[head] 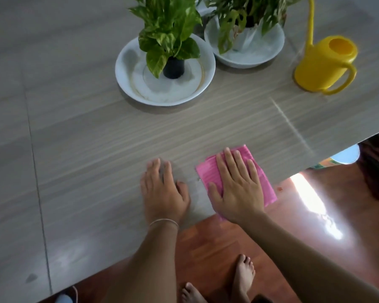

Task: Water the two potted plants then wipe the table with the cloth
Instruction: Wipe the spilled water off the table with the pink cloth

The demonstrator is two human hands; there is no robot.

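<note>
Right hand [236, 189] pressed flat, fingers spread, on the pink cloth [208, 171], pinning rather than clutching it; cloth lies at the near tabletop [96, 138] corner, long axis running away from the person; left hand [162, 191] flat and empty just beside it; unwiped surface stretches left and ahead toward both potted plants [171, 36]; yellow watering can [324, 62] parked far right.

The pale wood-grain counter [79, 132] carries two white dishes [127, 73] [271, 55] at top centre, a yellow watering can [322, 64] upper right, and a pink cloth [208, 173] near its lower edge.
</note>
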